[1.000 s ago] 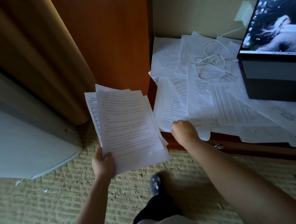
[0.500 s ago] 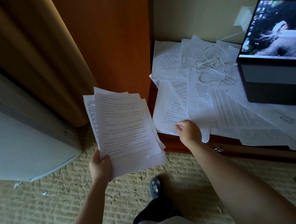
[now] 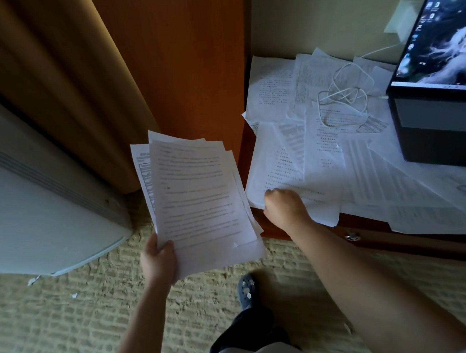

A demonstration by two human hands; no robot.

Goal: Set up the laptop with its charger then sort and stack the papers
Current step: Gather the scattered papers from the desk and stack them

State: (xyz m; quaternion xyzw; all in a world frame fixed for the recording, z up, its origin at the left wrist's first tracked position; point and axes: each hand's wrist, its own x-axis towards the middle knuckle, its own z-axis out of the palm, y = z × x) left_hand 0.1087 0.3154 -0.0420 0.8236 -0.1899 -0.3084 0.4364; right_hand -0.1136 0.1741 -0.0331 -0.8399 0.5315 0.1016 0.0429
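My left hand [image 3: 159, 260] grips the bottom corner of a stack of printed papers [image 3: 197, 198], held up over the carpet left of the desk. My right hand [image 3: 283, 208] pinches the near edge of a loose sheet [image 3: 277, 162] at the desk's left front corner. Several more loose sheets [image 3: 364, 172] lie spread over the desk. The open laptop [image 3: 440, 79] stands at the right with its screen lit. A white charger cable [image 3: 344, 94] lies coiled on the papers and runs to the laptop's left side and to a wall socket [image 3: 400, 18].
The wooden desk [image 3: 396, 242] has a drawer knob [image 3: 352, 236] on its front. A tall wooden panel [image 3: 185, 69] and a curtain [image 3: 54, 86] stand to the left, with a white appliance [image 3: 35, 212] on the carpet. My shoe [image 3: 246, 289] is below the papers.
My right hand has closed on the edge of the near sheet and lifted it slightly. The left hand keeps the stack steady.
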